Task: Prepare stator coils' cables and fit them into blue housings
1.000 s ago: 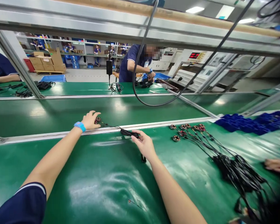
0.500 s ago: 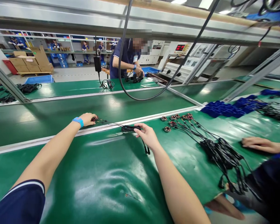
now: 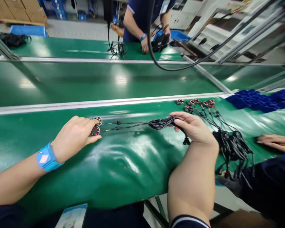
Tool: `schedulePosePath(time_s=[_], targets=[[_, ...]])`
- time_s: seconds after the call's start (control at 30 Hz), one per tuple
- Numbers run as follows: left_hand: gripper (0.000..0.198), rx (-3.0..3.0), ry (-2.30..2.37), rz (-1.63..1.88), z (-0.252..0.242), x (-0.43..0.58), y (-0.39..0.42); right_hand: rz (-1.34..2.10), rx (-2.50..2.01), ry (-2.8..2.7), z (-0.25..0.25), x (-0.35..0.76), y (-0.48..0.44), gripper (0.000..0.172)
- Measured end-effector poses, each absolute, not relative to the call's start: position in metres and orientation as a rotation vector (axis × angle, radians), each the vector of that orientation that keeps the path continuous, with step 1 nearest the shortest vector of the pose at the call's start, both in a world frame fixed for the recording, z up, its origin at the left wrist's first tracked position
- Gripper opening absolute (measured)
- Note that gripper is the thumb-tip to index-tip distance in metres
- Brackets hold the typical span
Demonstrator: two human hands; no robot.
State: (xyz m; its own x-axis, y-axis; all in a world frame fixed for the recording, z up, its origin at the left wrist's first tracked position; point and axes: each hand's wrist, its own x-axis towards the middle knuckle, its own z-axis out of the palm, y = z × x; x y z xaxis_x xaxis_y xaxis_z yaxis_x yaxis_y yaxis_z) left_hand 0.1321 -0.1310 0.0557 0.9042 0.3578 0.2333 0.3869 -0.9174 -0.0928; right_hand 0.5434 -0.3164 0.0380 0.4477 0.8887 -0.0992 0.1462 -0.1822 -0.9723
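Observation:
My left hand (image 3: 77,136), with a blue band at the wrist, is closed on two small round motor stators (image 3: 95,130) wound with copper and red. From them two thin black leads run right to a folded bundle of black cable (image 3: 160,123). My right hand (image 3: 192,126) pinches the right end of that bundle between thumb and fingers. Black plug ends (image 3: 186,141) hang below it. The leads are stretched nearly straight between my hands, above the green mat (image 3: 104,177).
To the right lie more stators (image 3: 188,109) with black cable bundles (image 3: 230,145), and blue material (image 3: 258,99) behind. A neighbour's hand (image 3: 275,142) rests at the right edge. Across the bench a co-worker (image 3: 144,22) handles a black object. A thick black cable (image 3: 180,68) loops down ahead.
My hands have brought the stators and cable bundle nearer to me, off the white rail area, and spread them apart. My view has tilted down.

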Motion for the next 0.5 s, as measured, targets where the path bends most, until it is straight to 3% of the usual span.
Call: schedulePosePath(time_s=[0.27,0.5], targets=[[0.039,-2.897,-0.618,-0.468,0.070,0.115,-0.166,0.775,-1.616,-0.916,0.050,0.535,-0.328,0.044],[0.050,-2.953,-0.576,-0.378,0.040,0.125,-0.163,0.878,-1.769,-0.885,0.036,0.543,-0.321,0.047]])
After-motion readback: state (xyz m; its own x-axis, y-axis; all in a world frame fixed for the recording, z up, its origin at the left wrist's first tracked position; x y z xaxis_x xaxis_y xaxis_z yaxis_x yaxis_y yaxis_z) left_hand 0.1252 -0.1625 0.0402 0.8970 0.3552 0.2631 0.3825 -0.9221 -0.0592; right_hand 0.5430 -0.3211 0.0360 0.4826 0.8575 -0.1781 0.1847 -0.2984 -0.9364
